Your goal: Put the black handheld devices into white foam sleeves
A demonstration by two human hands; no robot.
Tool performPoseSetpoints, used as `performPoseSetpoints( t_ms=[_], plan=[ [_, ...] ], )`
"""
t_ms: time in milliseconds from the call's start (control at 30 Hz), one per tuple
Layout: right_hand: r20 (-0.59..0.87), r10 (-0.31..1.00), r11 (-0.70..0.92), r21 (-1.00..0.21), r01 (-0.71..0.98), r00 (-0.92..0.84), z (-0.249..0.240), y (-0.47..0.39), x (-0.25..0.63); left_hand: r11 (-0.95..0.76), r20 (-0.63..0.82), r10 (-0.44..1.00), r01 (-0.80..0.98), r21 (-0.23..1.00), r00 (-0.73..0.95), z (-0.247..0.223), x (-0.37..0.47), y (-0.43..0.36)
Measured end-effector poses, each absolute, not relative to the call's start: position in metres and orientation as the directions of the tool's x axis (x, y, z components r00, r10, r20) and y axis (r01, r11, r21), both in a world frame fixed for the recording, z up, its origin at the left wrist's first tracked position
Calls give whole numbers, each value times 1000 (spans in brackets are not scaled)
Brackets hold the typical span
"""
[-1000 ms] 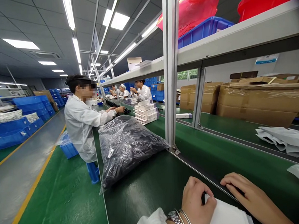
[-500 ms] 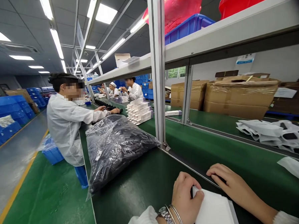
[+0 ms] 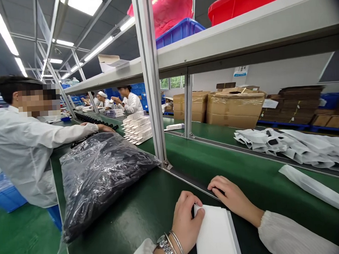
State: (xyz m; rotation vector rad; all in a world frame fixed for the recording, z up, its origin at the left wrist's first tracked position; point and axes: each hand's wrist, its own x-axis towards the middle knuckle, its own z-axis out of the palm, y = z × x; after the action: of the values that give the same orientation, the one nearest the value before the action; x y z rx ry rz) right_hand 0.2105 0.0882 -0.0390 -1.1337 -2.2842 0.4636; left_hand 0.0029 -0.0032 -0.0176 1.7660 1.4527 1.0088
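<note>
A flat white stack (image 3: 216, 234), perhaps paper sheets or a thin box, lies on the green bench at the bottom of the view. My left hand (image 3: 188, 220), with a watch and bangles at the wrist, grips its far left corner, thumb near the top edge and fingers curled beyond it. To the right of the stack, my right hand (image 3: 232, 195) rests at the metal strip along the bench, fingers loosely stretched out and holding nothing visible. The fingertips of my left hand are partly hidden.
A clear plastic bag of black items (image 3: 104, 179) lies left on the bench. Beyond it sit stacked white cartons (image 3: 137, 128) and a co-worker in white (image 3: 23, 150). A metal post (image 3: 150, 86) rises ahead. White sleeves (image 3: 295, 147) are heaped right, before cardboard boxes (image 3: 233, 108).
My view has turned right, so everything sits further left. Both my hands stay about where they were around the white stack. The co-worker's hands are now partly behind the bag.
</note>
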Motion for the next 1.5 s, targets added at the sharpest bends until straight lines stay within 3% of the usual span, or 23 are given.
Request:
performPoseSetpoints(
  t_ms=[1500],
  plan=[
    [333,810,584,-539,607,-483,-34,85,211,-244,207,970,527,814,131,-17,4,-3]
  ],
)
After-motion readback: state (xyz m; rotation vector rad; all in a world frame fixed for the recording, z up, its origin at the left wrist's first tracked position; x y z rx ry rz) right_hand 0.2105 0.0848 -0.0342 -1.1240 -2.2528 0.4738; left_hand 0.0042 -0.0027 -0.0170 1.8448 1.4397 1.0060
